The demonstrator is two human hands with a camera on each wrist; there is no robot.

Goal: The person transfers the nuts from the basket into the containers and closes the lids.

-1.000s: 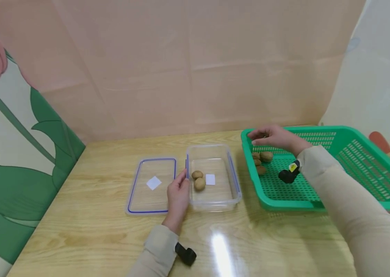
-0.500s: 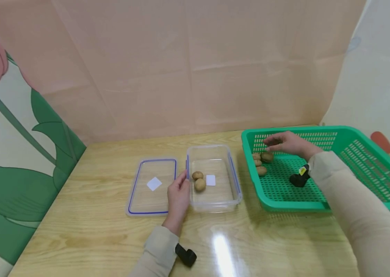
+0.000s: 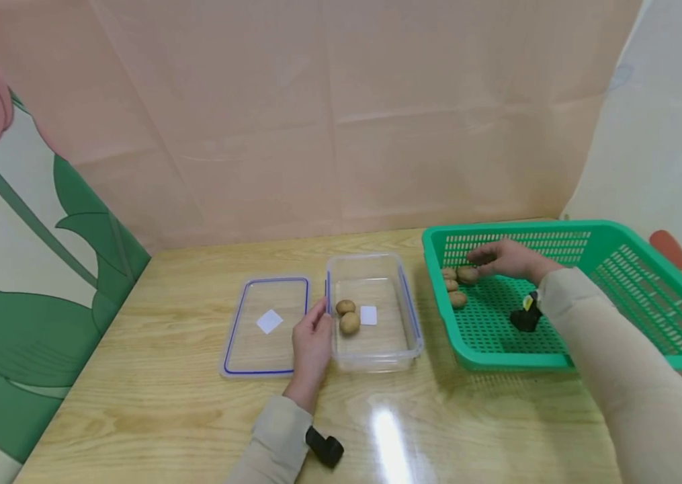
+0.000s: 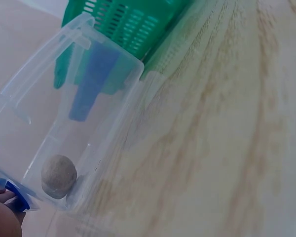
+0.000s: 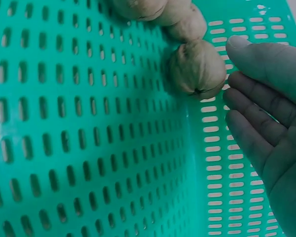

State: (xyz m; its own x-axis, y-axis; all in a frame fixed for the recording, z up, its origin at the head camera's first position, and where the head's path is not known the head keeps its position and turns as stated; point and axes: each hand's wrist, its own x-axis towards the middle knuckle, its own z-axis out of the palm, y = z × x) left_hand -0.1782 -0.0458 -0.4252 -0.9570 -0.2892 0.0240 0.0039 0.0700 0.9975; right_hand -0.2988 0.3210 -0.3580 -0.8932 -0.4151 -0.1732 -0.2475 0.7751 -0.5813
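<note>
In the head view my left hand (image 3: 312, 341) holds the left side of a clear plastic food container (image 3: 377, 353); the left wrist view shows its fingers at a blue-edged side flap (image 4: 14, 193). Two walnuts (image 3: 349, 323) lie in the container, near its left wall. My right hand (image 3: 508, 259) is inside the green basket (image 3: 516, 361), fingers extended and slightly bent. The right wrist view shows its thumb and fingertips right at one walnut (image 5: 198, 68), not closed round it. Several more walnuts (image 5: 189, 23) sit beside that one along the basket's left end.
Left of the container, the blue-sealed lid (image 3: 277, 356) lies flat on the wooden table (image 3: 165, 376), with a white label (image 3: 269, 320) on it. The basket stands to the container's right, its rim higher than the table. A covered wall (image 3: 244, 121) rises behind the table.
My right hand has moved from over the basket's left rim rightward, then down beside the walnuts. My left hand and the container have stayed in place.
</note>
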